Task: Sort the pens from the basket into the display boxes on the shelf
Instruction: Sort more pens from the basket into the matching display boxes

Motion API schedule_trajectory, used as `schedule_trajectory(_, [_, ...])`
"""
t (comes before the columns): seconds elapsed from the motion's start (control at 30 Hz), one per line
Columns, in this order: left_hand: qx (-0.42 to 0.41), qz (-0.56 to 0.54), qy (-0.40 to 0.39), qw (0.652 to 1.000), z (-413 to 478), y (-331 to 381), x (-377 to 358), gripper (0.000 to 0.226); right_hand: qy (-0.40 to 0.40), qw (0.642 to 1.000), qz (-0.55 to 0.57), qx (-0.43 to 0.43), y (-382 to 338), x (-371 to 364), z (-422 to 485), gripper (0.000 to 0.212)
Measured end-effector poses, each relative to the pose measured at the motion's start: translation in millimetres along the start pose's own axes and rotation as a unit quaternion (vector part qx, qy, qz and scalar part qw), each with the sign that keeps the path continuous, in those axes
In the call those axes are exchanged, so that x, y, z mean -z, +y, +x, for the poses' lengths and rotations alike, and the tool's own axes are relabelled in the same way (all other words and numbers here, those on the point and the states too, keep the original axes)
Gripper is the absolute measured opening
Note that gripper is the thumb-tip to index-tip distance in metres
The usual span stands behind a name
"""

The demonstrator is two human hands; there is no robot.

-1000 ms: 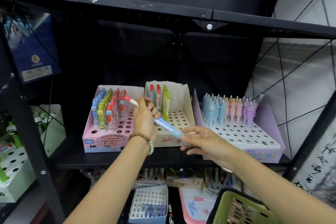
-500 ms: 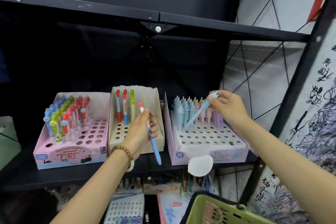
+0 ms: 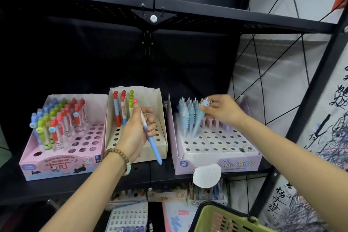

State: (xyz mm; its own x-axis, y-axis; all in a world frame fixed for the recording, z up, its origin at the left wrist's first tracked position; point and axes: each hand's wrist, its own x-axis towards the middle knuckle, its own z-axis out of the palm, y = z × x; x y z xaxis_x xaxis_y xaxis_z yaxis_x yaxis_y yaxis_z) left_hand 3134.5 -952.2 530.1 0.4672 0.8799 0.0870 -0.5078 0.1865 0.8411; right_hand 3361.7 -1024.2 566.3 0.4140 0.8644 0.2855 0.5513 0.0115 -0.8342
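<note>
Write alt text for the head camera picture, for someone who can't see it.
A right hand pinches the top of a unicorn pen, tilted among others in the unicorn box on a black shelf, while the left hand grips a blue pen before the middle box. A pink box of pens stands at left; a green basket shows below.
</note>
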Motion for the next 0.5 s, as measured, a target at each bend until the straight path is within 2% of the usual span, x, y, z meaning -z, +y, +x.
schedule_trajectory(0.13, [-0.013,0.023,-0.015,1.0,0,-3,2,0.036,0.008,1.0,-0.028,0.007,-3,-6,2,0.028])
schedule_trajectory(0.3, [-0.012,0.044,-0.03,0.998,-3,-7,0,0.031,-0.039,0.994,-0.104,0.012,-14,-6,7,0.028])
schedule_trajectory(0.37, [-0.011,0.041,-0.036,0.998,-4,-6,-1,0.031,-0.073,0.988,-0.136,0.012,-18,-12,10,0.034])
schedule_trajectory(0.5, [-0.01,0.035,-0.037,0.999,-6,-5,-1,0.031,-0.075,0.99,-0.11,-0.049,-5,-23,3,0.044])
